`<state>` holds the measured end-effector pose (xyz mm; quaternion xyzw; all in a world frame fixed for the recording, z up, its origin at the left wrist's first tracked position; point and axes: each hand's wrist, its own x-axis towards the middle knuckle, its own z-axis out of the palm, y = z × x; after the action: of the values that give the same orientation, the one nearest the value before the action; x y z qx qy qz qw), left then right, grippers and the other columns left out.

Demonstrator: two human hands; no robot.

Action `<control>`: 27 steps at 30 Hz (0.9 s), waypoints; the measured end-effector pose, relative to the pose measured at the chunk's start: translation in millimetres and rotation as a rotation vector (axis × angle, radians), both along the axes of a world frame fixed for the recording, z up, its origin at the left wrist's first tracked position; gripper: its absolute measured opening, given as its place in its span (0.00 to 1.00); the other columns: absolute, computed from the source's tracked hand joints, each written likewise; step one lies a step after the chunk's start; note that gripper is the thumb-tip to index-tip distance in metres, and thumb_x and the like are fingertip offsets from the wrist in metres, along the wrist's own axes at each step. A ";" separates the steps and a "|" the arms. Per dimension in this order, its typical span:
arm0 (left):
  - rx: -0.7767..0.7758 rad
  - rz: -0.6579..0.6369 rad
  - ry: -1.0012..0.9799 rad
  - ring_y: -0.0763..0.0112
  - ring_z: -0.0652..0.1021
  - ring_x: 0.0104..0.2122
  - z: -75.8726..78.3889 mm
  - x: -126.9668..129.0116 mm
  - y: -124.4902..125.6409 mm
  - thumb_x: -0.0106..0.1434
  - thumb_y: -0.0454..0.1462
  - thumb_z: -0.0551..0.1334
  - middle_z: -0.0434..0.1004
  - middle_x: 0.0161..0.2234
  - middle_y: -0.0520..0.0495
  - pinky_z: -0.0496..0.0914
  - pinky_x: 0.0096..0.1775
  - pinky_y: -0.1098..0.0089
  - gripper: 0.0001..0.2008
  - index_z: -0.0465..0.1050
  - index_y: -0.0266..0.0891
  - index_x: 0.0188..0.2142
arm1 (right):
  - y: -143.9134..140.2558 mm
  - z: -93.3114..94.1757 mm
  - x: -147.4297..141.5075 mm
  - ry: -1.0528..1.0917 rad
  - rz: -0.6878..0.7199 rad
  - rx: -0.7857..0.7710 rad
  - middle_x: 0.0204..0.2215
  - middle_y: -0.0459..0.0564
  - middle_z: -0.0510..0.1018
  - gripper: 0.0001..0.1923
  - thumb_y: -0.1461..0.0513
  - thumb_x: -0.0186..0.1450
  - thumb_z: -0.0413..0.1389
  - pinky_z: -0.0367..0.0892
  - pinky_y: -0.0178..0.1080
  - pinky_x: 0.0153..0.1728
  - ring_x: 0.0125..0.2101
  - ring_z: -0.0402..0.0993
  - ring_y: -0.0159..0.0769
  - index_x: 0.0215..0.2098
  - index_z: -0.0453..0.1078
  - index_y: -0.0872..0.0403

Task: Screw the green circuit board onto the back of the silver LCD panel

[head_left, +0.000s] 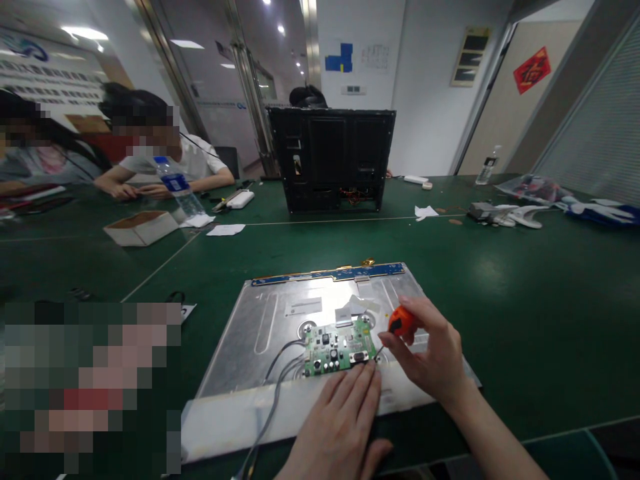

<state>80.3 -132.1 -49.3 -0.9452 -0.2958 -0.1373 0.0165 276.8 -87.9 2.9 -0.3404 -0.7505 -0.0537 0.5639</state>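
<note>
On the green tabletop (500, 300) lies a metal-backed display panel (270, 320), with a green circuit board (339, 350) mounted near its lower middle. The left hand (340, 427) lies flat and released, fingertips at the board's 5 o'clock corner. The right hand (430, 353), at the board's 3 o'clock, is clenched around an orange-handled screwdriver (400, 322), its tip at the board's right edge.
</note>
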 end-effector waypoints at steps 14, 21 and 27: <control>0.005 -0.002 -0.003 0.52 0.69 0.58 -1.4 0.8 0.0 0.69 0.45 0.58 0.64 0.63 0.34 0.66 0.56 0.57 0.31 0.54 0.30 0.65 | -2.5 -2.6 -0.2 0.010 0.050 -0.103 0.34 0.47 0.76 0.26 0.68 0.67 0.52 0.68 0.30 0.19 0.23 0.70 0.28 0.62 0.56 0.53; 0.003 0.001 -0.034 0.53 0.68 0.59 -1.6 -0.5 -0.5 0.70 0.45 0.56 0.63 0.64 0.36 0.64 0.57 0.57 0.33 0.49 0.33 0.68 | -0.7 -1.7 -0.7 -0.005 0.024 -0.003 0.31 0.44 0.72 0.24 0.65 0.67 0.58 0.65 0.32 0.18 0.20 0.62 0.28 0.59 0.58 0.51; 0.012 -0.011 -0.010 0.53 0.69 0.59 -1.4 0.5 0.7 0.69 0.45 0.57 0.64 0.63 0.34 0.64 0.57 0.58 0.32 0.53 0.31 0.66 | -2.9 -1.7 -0.1 0.016 0.070 -0.054 0.35 0.50 0.74 0.24 0.67 0.66 0.54 0.67 0.31 0.19 0.24 0.69 0.29 0.60 0.57 0.55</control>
<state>80.8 -131.4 -50.7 -0.9459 -0.2901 -0.1439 0.0197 276.7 -90.8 1.3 -0.3293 -0.7587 -0.0111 0.5621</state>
